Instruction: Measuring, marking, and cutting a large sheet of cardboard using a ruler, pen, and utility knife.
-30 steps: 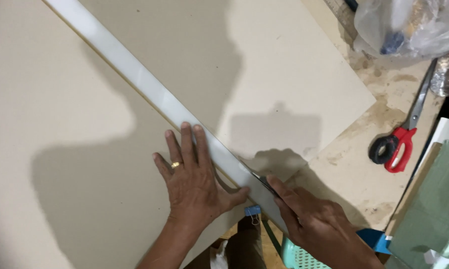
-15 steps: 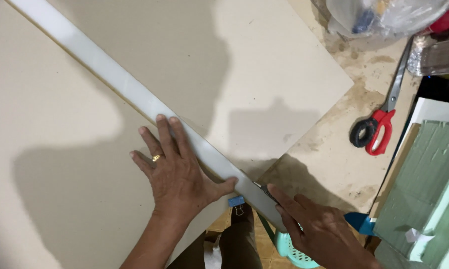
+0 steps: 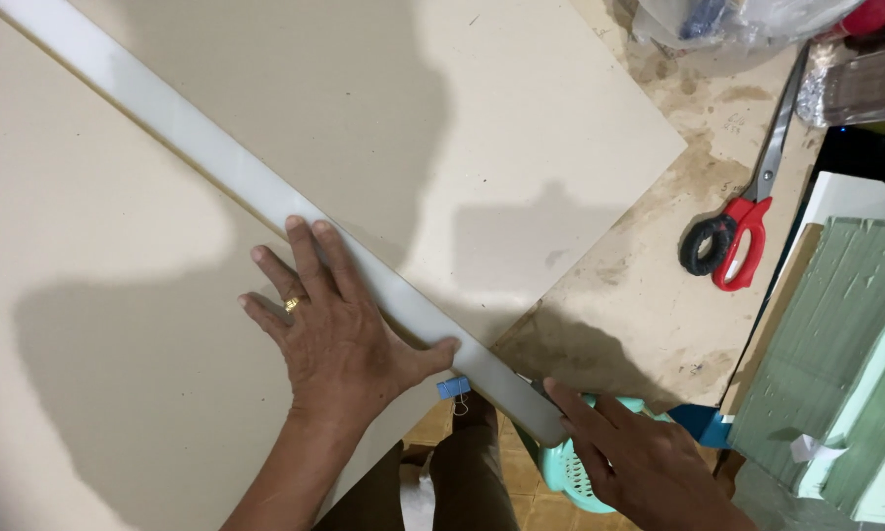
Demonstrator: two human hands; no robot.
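Ruler pinned on board, near edge.
Left hand [image 3: 339, 329] open, flat, fingers spread, pressing long white ruler [image 3: 265, 192] onto beige board [image 3: 521, 128]. Right hand [image 3: 649, 462] at ruler's near end, index extended; grip unclear. Blue clip [image 3: 453, 388] between hands. Red scissors [image 3: 742, 231] far right.

Looking like a home craft workspace: stained worktable [image 3: 649, 305] w/ big cardboard sheets [image 3: 521, 147], long white straightedge [image 3: 216, 162], red scissors [image 3: 742, 231] lying about, tiled floor [image 3: 432, 433] showing below.
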